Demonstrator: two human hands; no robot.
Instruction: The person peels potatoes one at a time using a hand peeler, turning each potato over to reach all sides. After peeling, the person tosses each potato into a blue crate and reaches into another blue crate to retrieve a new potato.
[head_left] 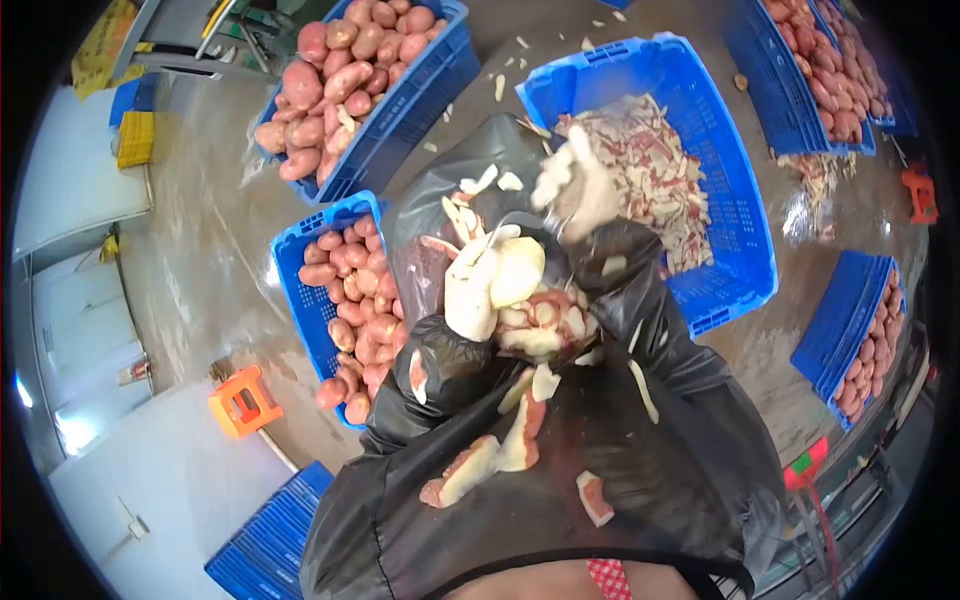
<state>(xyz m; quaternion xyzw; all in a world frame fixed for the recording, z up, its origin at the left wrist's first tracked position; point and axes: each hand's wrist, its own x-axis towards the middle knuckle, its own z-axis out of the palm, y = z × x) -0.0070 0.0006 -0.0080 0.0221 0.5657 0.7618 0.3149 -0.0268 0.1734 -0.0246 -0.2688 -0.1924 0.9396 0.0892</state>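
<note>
My left hand (470,296), in a white glove, is closed around a pale peeled potato (518,272) in front of my body. My right hand (580,190), also gloved, is smeared by motion just above and to the right of the potato, and whatever it may hold cannot be made out. Below the potato, peel scraps (545,322) are heaped on my black plastic apron (600,430), and more strips stick to its front and sleeves. Beyond my right hand, a blue crate (735,200) contains a pile of red-and-white potato peelings (650,170).
To the left stand a small blue crate (290,262) of red potatoes (362,290) and a larger one (425,105) behind it. More potato crates (835,310) line the right side. An orange stool (243,402) stands at left. Peel bits lie on the wet floor (210,260).
</note>
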